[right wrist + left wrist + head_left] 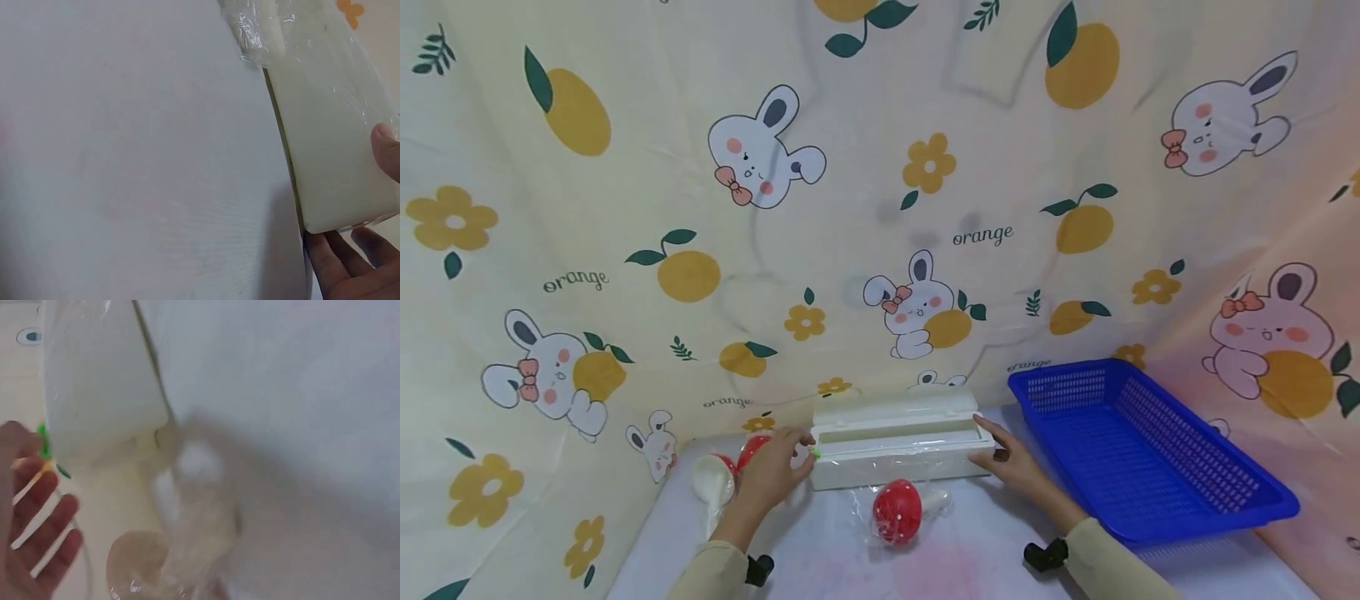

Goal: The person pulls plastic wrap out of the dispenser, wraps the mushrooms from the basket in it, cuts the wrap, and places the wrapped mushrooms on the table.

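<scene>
A white cling film dispenser (902, 467) stands on the table with its lid (895, 407) raised. Clear film hangs down over its front. At its left end my left hand (775, 471) has thumb and forefinger at a small green slider (44, 442), seemingly pinching it, the other fingers loosely bent. My right hand (1018, 462) grips the dispenser's right end, thumb on the front face and fingers round the end. Before the dispenser lies a red, white-spotted mushroom (897, 512) with a pale stem, in clear film.
Left of the dispenser, partly behind my left hand, are more red mushrooms (752, 450) and a white ladle-like piece (713, 483). A blue plastic basket (1150, 450) stands on the right. A printed cloth (865, 208) hangs close behind the table.
</scene>
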`<act>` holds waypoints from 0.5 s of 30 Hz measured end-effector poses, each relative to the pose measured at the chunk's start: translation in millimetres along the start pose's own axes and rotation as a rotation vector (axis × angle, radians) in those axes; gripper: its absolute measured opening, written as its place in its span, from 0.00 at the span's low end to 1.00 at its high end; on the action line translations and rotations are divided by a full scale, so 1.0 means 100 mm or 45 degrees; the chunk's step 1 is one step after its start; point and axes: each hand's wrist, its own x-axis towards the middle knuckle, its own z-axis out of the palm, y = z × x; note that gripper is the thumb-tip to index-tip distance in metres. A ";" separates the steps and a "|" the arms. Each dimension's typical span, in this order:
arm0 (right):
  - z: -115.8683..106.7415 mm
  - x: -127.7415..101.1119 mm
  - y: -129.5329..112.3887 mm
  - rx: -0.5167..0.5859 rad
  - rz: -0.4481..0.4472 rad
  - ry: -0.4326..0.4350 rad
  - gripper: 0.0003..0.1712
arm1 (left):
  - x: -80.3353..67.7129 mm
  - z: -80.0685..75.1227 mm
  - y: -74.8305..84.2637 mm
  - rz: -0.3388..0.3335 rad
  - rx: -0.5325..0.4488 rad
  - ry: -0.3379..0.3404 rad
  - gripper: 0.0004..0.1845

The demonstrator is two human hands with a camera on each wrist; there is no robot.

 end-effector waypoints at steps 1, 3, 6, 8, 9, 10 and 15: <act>-0.01 0.00 0.00 -0.009 0.000 -0.008 0.45 | -0.01 0.04 0.02 0.047 0.006 0.043 0.13; -0.02 -0.01 -0.01 -0.009 -0.001 -0.007 0.45 | -0.03 0.09 0.06 0.151 0.018 0.109 0.14; -0.02 -0.03 -0.03 -0.004 -0.040 0.011 0.43 | -0.06 0.16 0.13 0.241 0.022 0.134 0.16; -0.01 -0.04 -0.05 0.000 -0.097 0.034 0.40 | -0.06 0.19 0.16 0.248 0.031 0.133 0.17; 0.00 -0.05 -0.06 0.004 -0.127 0.046 0.38 | -0.06 0.21 0.17 0.240 0.035 0.133 0.17; 0.01 -0.07 -0.07 0.013 -0.145 0.064 0.36 | -0.07 0.22 0.18 0.233 0.040 0.137 0.16; 0.07 -0.13 -0.12 -0.010 -0.202 0.133 0.26 | -0.07 0.28 0.21 0.213 0.040 0.207 0.12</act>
